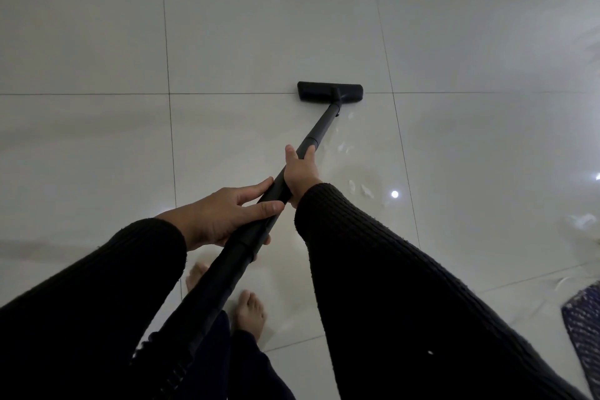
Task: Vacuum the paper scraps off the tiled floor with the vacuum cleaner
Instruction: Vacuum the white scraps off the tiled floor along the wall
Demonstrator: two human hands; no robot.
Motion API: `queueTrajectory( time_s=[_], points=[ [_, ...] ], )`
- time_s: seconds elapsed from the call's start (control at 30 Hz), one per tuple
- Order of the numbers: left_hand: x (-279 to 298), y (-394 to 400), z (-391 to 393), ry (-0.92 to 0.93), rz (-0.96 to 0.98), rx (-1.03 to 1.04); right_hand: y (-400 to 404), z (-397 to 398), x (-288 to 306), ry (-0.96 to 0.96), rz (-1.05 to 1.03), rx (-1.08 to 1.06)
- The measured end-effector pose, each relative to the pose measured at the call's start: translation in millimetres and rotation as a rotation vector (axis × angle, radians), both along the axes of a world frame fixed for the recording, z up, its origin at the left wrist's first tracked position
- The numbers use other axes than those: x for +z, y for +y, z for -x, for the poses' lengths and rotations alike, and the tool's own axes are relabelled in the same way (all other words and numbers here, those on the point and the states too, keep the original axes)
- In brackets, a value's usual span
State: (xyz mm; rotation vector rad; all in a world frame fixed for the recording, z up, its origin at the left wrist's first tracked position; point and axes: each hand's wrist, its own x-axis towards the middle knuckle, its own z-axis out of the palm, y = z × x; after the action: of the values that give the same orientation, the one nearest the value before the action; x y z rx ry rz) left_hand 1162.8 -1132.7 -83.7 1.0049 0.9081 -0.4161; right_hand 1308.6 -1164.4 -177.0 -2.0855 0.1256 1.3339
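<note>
Both hands on the wand (311,140) now: my right hand (300,172) is wrapped around the tube further down, fingers curled under it and thumb up along its side, while my left hand (224,214) holds the thicker section closer to my body, thumb and forefinger lying fairly straight along the top, the other fingers tucked underneath. The floor head (329,91) sits flat on the tiled floor (246,26), well out beyond my right hand, right on a grout line. I'd call this mid-sweep, with the head pushed out to the end of a stroke. The paper scraps (360,188) are pale flecks just off to the right of my right hand, scattered between it and the head, so the head looks to have gone past most of them. Next move, as I judge it: draw the wand back and swing the head rightward over those flecks, keeping it flat. Hard to read, though, since the scraps are white on glossy white tile, and the bright spot (394,194) beyond them is glare, not paper. The vacuum's body and hose are out of view behind me, and a patterned mat (584,318) is cut off at the far right edge.
</note>
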Motion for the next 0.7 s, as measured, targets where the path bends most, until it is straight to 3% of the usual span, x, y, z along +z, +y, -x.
queueTrajectory(
  time_s=[0.7],
  points=[
    [12,-86,50,-0.004,-0.041,-0.105,-97,53,11,0.02,-0.011,-0.108]
  ],
)
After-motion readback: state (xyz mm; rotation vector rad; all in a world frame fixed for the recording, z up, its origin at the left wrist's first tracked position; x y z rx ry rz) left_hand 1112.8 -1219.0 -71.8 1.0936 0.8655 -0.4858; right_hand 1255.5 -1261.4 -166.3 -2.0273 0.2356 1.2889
